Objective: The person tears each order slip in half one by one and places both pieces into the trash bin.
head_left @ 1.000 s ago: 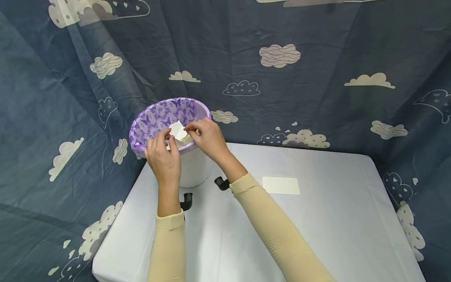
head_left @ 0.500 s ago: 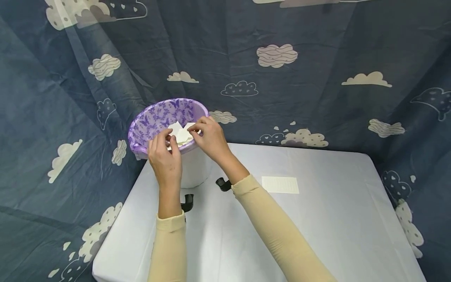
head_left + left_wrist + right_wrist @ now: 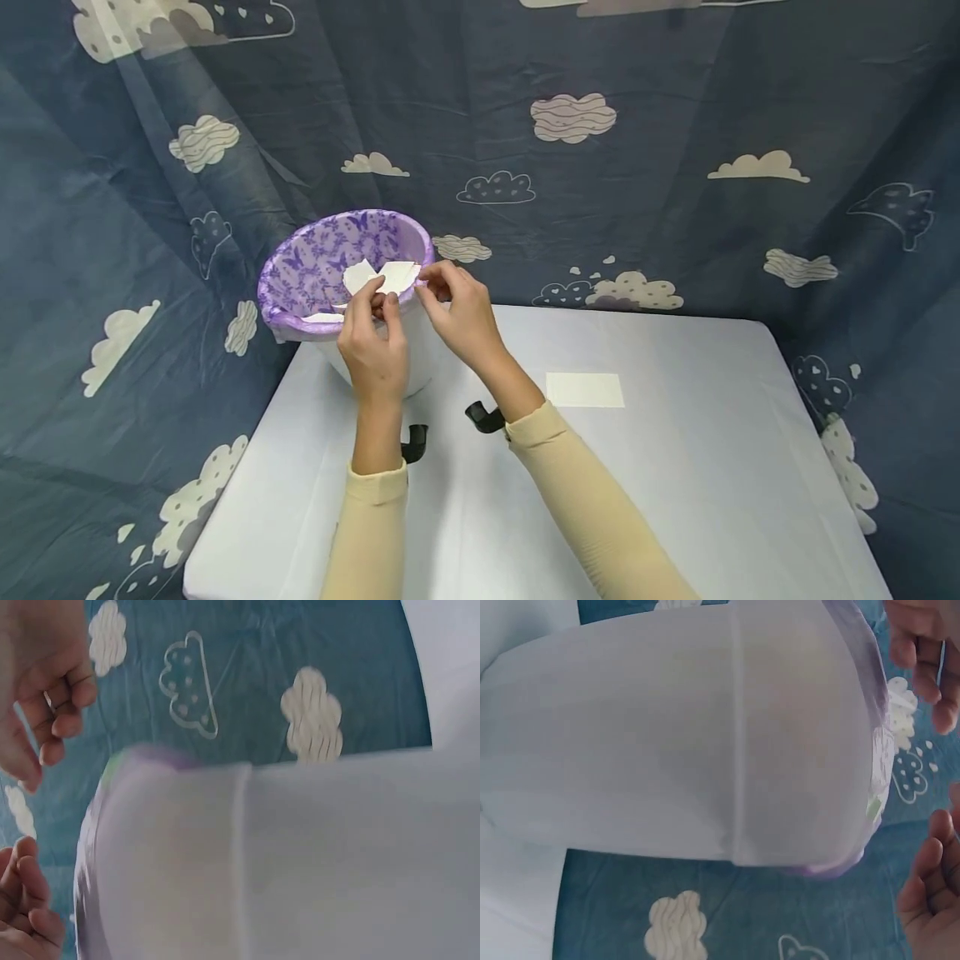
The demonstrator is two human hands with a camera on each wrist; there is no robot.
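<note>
A white bin [image 3: 422, 354] stands at the table's left, its mouth covered by a purple butterfly-patterned liner [image 3: 311, 262]. White paper pieces [image 3: 399, 275] show inside near the front rim, and another paper scrap [image 3: 324, 317] lies by the rim at left. My left hand [image 3: 377, 354] is in front of the rim with fingers loosely bent. My right hand [image 3: 467, 321] is beside the rim on the right, its fingertips close to the paper in the head view. Both wrist views show the bin's outer wall [image 3: 330, 855] and both hands' fingers bent, with no paper visible between them.
A pale paper sheet [image 3: 585, 389] lies flat on the white table [image 3: 712, 467], right of the bin. Behind and at the sides hangs a dark blue cloth [image 3: 637, 208] with a cloud print. Black wrist mounts [image 3: 486, 417] sit below the hands.
Both hands have drawn back from the bin's mouth, down and to the right. A white paper piece near the right fingertips now shows more fully in the bin. The table sheet stays put.
</note>
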